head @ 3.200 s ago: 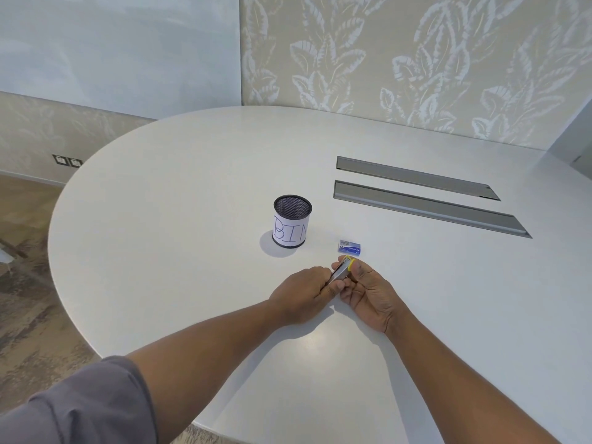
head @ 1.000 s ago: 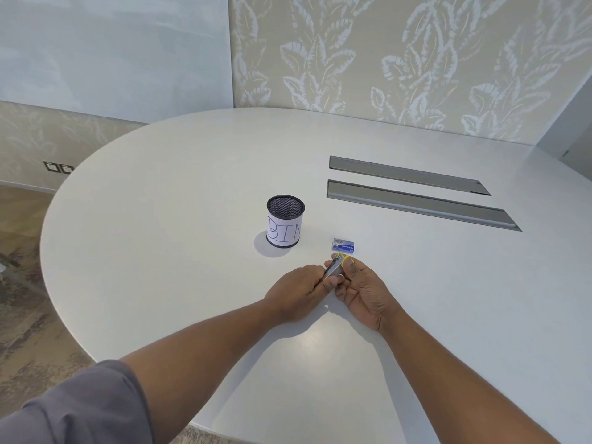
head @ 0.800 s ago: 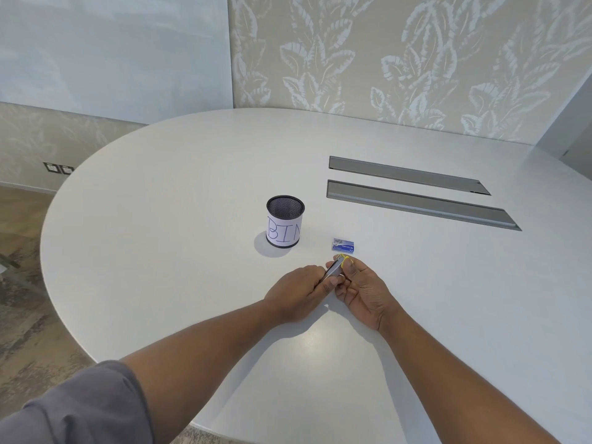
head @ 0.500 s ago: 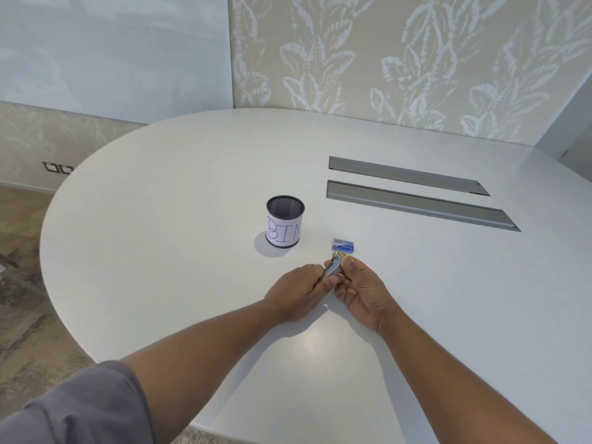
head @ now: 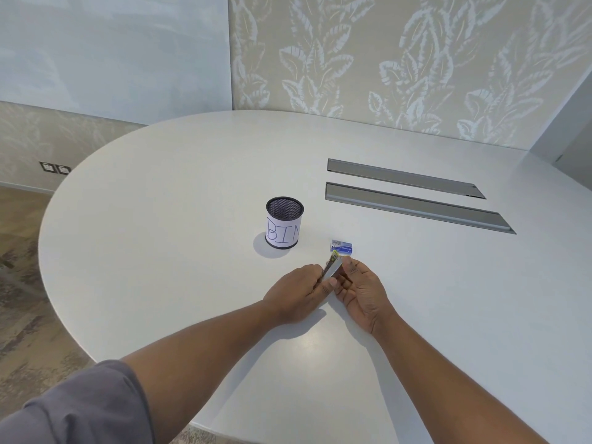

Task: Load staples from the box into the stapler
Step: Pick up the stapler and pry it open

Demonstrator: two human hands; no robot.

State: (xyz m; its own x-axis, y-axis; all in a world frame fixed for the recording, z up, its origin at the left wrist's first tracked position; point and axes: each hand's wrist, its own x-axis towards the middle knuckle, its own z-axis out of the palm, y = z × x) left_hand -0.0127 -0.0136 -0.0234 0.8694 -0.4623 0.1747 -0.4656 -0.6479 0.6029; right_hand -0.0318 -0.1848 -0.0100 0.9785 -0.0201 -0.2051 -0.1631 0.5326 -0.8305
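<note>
Head view: both hands meet near the middle of the white table [head: 160, 219], closed around a small stapler [head: 332, 268]. The left hand [head: 299, 293] wraps its near end, fingers curled and thumb lying along the metal side. The right hand [head: 360, 288] grips it from the right, its fingertips [head: 339, 288] pressed to the body and the thumb reaching up near the yellow far tip. The stapler is tilted, with its far end raised off the table. Just beyond that tip lies the blue box [head: 341, 247], flat on the table and apart from both hands; whether it is open cannot be told. To the left of the box stands a black mesh cup [head: 284, 223] with a paper label reading "BIN". Farther right, two long grey slots [head: 416, 206] are set into the tabletop.
</note>
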